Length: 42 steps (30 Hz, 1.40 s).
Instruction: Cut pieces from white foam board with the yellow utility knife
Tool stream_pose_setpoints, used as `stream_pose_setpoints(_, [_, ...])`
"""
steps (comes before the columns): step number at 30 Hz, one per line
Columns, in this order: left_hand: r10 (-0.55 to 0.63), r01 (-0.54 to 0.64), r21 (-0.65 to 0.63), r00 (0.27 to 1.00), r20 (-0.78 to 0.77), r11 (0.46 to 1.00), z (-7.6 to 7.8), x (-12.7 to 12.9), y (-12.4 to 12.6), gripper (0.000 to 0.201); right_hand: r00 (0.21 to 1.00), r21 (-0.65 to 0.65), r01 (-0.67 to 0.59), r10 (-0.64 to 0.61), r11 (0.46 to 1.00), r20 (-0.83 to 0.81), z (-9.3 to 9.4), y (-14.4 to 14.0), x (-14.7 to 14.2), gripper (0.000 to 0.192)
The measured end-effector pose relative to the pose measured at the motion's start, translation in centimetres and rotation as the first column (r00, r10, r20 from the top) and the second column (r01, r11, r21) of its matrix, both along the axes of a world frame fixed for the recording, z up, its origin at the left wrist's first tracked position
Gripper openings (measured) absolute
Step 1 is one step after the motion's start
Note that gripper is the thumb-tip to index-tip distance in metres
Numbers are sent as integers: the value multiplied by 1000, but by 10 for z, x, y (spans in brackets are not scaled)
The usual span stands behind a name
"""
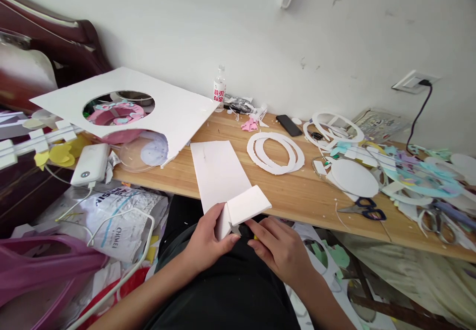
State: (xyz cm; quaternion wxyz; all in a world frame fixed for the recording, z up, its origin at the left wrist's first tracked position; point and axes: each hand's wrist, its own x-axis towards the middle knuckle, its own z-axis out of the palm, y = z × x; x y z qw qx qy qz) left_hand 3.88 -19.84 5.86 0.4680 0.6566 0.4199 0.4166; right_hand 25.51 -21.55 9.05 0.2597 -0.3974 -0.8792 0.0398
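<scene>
A white foam strip [223,181] is overhanging the wooden table [297,196] edge, its near end folding upward. The left hand [208,243] is pinching that fold; the right hand [278,248] is closing on something small, possibly a cutter. Scissors [362,208] are lying nearby.

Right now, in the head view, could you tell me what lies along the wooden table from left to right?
White power bank → large white board with a round hole → white foam strip → white foam rings → white disc → scissors → pile of coloured cut-outs.
</scene>
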Motion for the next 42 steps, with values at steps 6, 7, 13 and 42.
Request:
stream_pose_setpoints(6, [1, -1, 10, 1000, -20, 1000, 4, 0, 0, 59, 1000, 39, -7, 7, 999, 8, 2, 2, -1, 34])
stream_pose_setpoints(7, [1, -1, 9, 1000, -21, 1000, 4, 0, 0, 58, 1000, 45, -7, 6, 999, 12, 3, 2, -1, 34])
stream_pose_setpoints(13, [-9, 10, 15, 1000, -24, 1000, 6, -1, 0, 54, 1000, 71, -5, 3, 997, 29, 5, 3, 0, 32])
stream_pose_setpoints(42, [32, -16, 151, 994, -108, 988, 9, 0, -5, 49, 999, 118, 29, -31, 993, 16, 3, 4, -2, 28])
